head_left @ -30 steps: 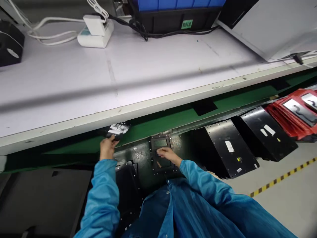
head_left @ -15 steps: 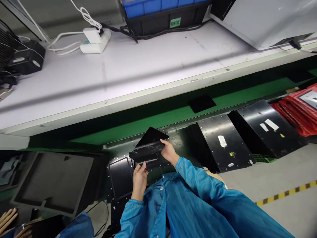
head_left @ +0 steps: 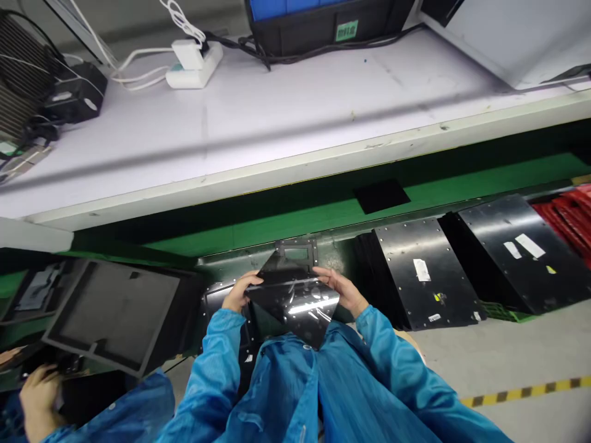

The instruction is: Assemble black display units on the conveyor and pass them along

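A thin glossy black panel [head_left: 300, 301] is held up in front of my body, its surface catching bright reflections. My left hand [head_left: 242, 291] grips its left corner, fingers closed on the edge. At the upper right edge, my right hand [head_left: 340, 289] is closed on the same panel. Behind it, a black frame with a rectangular opening [head_left: 313, 247] lies on the green-topped surface. To the left, a framed black panel with screw holes [head_left: 217, 298] is partly hidden by my left hand and sleeve.
Stacked black plates [head_left: 427, 271] and a second stack [head_left: 526, 246] stand on the right, beside red-wrapped pieces [head_left: 566, 215]. A white shelf [head_left: 295, 135] crosses ahead. At lower left are a large framed panel [head_left: 113, 311] and another person's hand [head_left: 40, 397].
The panel has turned and tilted, now showing strong reflections. My left hand has moved up and left, my right hand to the right. Another person's hand has moved at lower left.
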`<state>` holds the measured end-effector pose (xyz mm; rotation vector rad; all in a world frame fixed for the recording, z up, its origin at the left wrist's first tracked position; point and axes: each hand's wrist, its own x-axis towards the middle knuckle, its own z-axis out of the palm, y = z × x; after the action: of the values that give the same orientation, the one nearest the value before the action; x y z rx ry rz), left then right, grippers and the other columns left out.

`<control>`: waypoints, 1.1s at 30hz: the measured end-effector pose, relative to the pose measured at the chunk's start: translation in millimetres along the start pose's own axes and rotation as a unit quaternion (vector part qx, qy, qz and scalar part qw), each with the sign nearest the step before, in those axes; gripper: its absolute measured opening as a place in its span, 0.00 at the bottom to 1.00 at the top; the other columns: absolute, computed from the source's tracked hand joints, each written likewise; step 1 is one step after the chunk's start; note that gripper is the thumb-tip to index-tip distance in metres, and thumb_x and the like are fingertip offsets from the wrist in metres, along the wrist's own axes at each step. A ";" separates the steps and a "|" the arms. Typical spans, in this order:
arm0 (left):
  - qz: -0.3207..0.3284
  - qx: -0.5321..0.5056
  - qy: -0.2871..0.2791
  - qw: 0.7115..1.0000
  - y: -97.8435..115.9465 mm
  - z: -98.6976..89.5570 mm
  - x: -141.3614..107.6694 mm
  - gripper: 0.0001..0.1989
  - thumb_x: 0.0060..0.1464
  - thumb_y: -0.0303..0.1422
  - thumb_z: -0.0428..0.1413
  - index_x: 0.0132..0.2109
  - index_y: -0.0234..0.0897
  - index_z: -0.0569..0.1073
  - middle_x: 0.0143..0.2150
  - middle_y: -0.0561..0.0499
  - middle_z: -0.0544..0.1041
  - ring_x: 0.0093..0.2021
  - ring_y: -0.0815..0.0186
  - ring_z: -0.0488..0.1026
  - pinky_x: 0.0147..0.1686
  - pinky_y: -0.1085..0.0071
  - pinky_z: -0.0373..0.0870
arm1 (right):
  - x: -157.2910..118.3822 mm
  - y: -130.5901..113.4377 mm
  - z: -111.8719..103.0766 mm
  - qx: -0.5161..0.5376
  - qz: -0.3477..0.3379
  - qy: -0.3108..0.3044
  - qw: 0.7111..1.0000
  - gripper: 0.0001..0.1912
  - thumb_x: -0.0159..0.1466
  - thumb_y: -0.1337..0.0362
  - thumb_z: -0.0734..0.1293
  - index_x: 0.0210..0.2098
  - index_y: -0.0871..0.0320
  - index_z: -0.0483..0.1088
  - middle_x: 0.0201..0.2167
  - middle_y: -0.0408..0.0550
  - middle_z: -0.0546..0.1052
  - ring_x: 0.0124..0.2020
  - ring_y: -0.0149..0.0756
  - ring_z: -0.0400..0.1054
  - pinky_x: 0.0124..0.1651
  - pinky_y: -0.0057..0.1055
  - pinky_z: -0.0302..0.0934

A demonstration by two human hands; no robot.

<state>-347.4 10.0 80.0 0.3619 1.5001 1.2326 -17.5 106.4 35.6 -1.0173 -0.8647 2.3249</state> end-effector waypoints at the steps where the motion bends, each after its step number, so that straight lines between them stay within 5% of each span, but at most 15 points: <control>1: -0.025 -0.003 -0.022 0.999 -0.6 6.7 9.4 0.18 0.43 0.41 0.69 0.40 0.34 0.83 0.33 0.44 0.84 0.40 0.49 0.84 0.42 0.57 0.80 | 3.3 -3.8 -1.5 -0.010 -0.003 0.002 1.000 0.30 0.57 0.41 0.76 0.49 0.57 0.80 0.42 0.53 0.84 0.41 0.47 0.79 0.46 0.41 0.71; 4: -0.055 -0.051 -0.068 0.995 -15.3 37.1 28.3 0.26 0.51 0.52 0.67 0.46 0.34 0.83 0.42 0.39 0.86 0.49 0.45 0.83 0.51 0.50 0.80 | 10.3 -5.6 -2.6 -0.017 -0.022 0.042 0.999 0.26 0.54 0.51 0.81 0.48 0.56 0.81 0.39 0.50 0.85 0.37 0.41 0.78 0.45 0.37 0.70; 9: -0.098 -0.150 -0.093 0.979 -57.1 74.5 30.2 0.41 0.55 0.68 0.56 0.53 0.33 0.80 0.50 0.35 0.84 0.58 0.43 0.79 0.59 0.45 0.77 | 7.0 26.2 0.0 -0.075 -0.027 0.109 0.991 0.27 0.58 0.38 0.76 0.33 0.57 0.79 0.27 0.47 0.80 0.32 0.40 0.75 0.41 0.35 0.69; 15: -0.181 -0.172 -0.135 0.959 -85.2 65.1 31.5 0.48 0.55 0.74 0.46 0.56 0.34 0.79 0.51 0.36 0.84 0.60 0.45 0.79 0.60 0.48 0.77 | 17.7 72.4 6.2 -0.150 -0.067 0.204 0.965 0.36 0.55 0.27 0.71 0.26 0.57 0.71 0.21 0.42 0.73 0.26 0.34 0.64 0.32 0.30 0.58; 18: -0.189 -0.152 -0.131 0.961 -94.1 59.8 42.1 0.41 0.52 0.67 0.60 0.55 0.36 0.78 0.51 0.39 0.84 0.59 0.46 0.79 0.58 0.51 0.77 | 39.7 80.8 8.4 -0.170 -0.098 0.288 0.937 0.37 0.55 0.25 0.67 0.24 0.55 0.67 0.20 0.41 0.69 0.26 0.34 0.62 0.31 0.30 0.56; 20: -0.169 -0.115 -0.098 0.974 -99.7 59.4 52.0 0.34 0.44 0.53 0.73 0.53 0.37 0.78 0.48 0.41 0.85 0.55 0.48 0.81 0.56 0.54 0.78 | 56.4 82.0 8.4 -0.197 -0.116 0.312 0.922 0.37 0.56 0.25 0.66 0.22 0.54 0.63 0.19 0.40 0.66 0.26 0.34 0.60 0.31 0.31 0.55; 23: -0.117 -0.051 -0.052 0.990 -105.6 61.4 67.9 0.30 0.37 0.40 0.77 0.47 0.36 0.78 0.42 0.44 0.85 0.47 0.51 0.83 0.52 0.57 0.79 | 78.4 81.9 5.8 -0.226 -0.127 0.298 0.919 0.35 0.59 0.27 0.63 0.22 0.53 0.62 0.19 0.40 0.66 0.27 0.36 0.62 0.33 0.32 0.58; 28: -0.036 0.101 0.030 0.994 -104.8 65.3 80.1 0.17 0.50 0.37 0.70 0.45 0.37 0.77 0.40 0.46 0.84 0.44 0.57 0.82 0.50 0.61 0.77 | 99.2 82.7 -0.9 -0.278 -0.116 0.349 0.887 0.27 0.59 0.35 0.67 0.29 0.54 0.70 0.26 0.44 0.76 0.33 0.41 0.71 0.40 0.34 0.66; 30: -0.010 0.232 0.077 0.970 -102.5 65.1 75.5 0.17 0.56 0.33 0.66 0.51 0.37 0.76 0.43 0.45 0.84 0.47 0.56 0.82 0.52 0.61 0.75 | 102.2 82.1 -2.6 -0.297 -0.093 0.399 0.863 0.24 0.58 0.39 0.70 0.32 0.55 0.73 0.29 0.46 0.79 0.35 0.43 0.75 0.44 0.36 0.68; 33: 0.039 0.434 0.128 0.891 -100.0 60.2 61.7 0.21 0.59 0.33 0.63 0.59 0.39 0.73 0.55 0.40 0.80 0.55 0.52 0.80 0.55 0.60 0.72 | 103.0 77.8 -2.4 -0.350 -0.031 0.433 0.830 0.22 0.60 0.41 0.71 0.29 0.54 0.73 0.29 0.48 0.81 0.37 0.46 0.77 0.45 0.37 0.68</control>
<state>-279.2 45.9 -27.2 0.8742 2.2457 0.6038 -91.7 116.5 -69.4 -2.0505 -1.2954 1.1691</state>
